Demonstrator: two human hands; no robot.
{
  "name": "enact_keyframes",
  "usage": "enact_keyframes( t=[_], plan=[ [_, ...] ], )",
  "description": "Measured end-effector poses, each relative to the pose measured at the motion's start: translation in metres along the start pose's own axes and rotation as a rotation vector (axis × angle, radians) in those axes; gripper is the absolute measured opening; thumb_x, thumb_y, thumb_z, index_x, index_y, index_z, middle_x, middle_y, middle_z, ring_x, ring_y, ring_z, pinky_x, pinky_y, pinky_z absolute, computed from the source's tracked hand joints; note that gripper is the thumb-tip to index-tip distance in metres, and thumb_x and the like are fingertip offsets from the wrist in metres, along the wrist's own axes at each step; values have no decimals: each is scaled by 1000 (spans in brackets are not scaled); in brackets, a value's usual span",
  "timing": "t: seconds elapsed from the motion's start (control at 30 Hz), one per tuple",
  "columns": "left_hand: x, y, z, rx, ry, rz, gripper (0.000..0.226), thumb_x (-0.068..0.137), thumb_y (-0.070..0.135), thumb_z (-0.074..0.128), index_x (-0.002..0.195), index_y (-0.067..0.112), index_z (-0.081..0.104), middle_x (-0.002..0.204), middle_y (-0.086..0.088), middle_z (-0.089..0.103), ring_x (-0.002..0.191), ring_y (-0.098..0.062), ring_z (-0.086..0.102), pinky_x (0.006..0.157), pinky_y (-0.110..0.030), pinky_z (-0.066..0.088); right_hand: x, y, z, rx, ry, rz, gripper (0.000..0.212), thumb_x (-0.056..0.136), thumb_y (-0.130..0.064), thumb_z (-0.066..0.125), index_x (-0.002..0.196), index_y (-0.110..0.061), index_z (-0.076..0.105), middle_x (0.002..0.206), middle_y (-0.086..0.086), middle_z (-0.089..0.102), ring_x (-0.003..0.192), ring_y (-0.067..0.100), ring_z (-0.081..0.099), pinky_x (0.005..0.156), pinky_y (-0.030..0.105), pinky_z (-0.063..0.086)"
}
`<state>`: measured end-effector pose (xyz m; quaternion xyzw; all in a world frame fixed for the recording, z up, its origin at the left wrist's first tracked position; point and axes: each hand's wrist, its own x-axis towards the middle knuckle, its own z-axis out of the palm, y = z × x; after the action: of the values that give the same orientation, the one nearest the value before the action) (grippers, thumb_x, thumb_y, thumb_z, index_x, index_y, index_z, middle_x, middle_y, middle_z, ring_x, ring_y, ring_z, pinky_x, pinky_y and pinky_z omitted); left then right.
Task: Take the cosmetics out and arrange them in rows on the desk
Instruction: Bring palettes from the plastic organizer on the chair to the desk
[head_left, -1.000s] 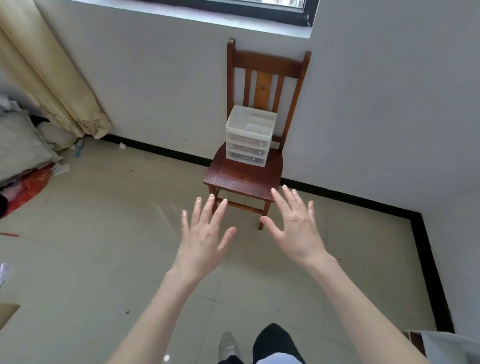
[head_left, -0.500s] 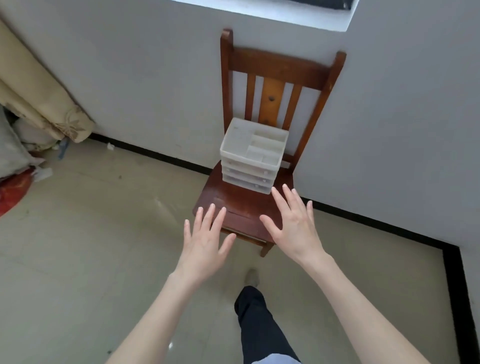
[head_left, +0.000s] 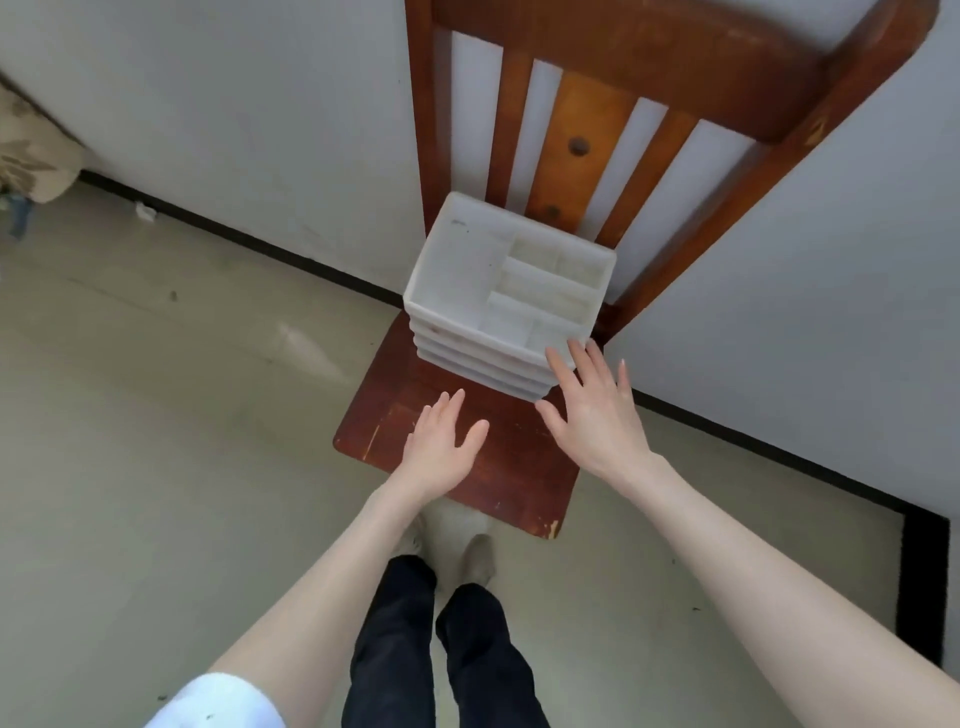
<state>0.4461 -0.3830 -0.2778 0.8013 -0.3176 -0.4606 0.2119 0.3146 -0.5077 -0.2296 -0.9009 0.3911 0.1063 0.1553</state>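
Your glossy red-brown wooden chair (head_left: 457, 467) with its slatted back stands against the pale wall, its scuffed seat carrying the white plastic organiser (head_left: 504, 296), a boxy stack of shallow drawers topped by open compartments. Your right hand (head_left: 597, 415) has its fingers spread straight at the organiser's near corner, whether touching is unclear; your left hand (head_left: 441, 447) hovers flat, fingers open, holding nothing

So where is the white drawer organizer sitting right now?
In the head view, the white drawer organizer stands at the back of the wooden chair seat, against the backrest, just beyond the right hand.
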Motion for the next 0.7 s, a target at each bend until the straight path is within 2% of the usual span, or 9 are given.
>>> enact_keyframes(
  t=[0.1,0.2,0.27,0.33,0.43,0.53,0.7],
  plan=[
    [48,-6,6,-466,-50,-153,61,96,47,35,148,19,17,155,2,16,142,-14,15,115,-35,15,39,6,21,-40,58,-36,64,96,-37,42,149,-15,15,157,13,10,146,28,4,116,46,1],
    [91,-6,13,-997,-91,-314,65,96,51,32,148,17,14,155,-2,18,141,-20,20,114,-45,22,69,11,41,-29,98,-38,67,96,-37,43,149,-10,13,157,14,9,146,27,5,116,41,0],
    [117,-8,16,-1299,-42,-389,65,96,49,33,147,12,17,153,-7,23,140,-23,22,112,-48,22,80,11,52,-39,146,-29,65,96,-35,44,148,-7,17,156,15,13,145,28,9,116,40,-1],
    [136,-10,18,-1503,13,-426,62,96,48,33,145,10,23,149,-9,31,138,-25,27,111,-50,23,84,10,61,-41,213,-20,60,96,-29,47,145,-3,25,153,18,22,143,30,17,115,42,1],
    [150,-9,20,-1618,47,-431,55,98,45,33,140,9,30,136,-10,42,131,-23,38,107,-49,30,85,9,69,-50,275,-12,57,94,-22,51,143,-1,31,149,20,30,140,33,26,114,44,6],
    [153,-9,19,-1660,32,-433,53,97,45,37,135,9,34,124,-11,46,126,-25,43,102,-47,36,85,9,72,-77,294,-4,56,94,-22,50,143,-1,31,150,20,30,140,33,26,114,45,7],
    [144,-16,21,-1658,17,-439,48,95,46,40,128,11,38,129,-15,46,123,-26,46,105,-47,36,85,7,72,-81,284,16,57,96,-23,46,145,-4,26,153,17,23,143,30,19,115,41,1]
  ],
)
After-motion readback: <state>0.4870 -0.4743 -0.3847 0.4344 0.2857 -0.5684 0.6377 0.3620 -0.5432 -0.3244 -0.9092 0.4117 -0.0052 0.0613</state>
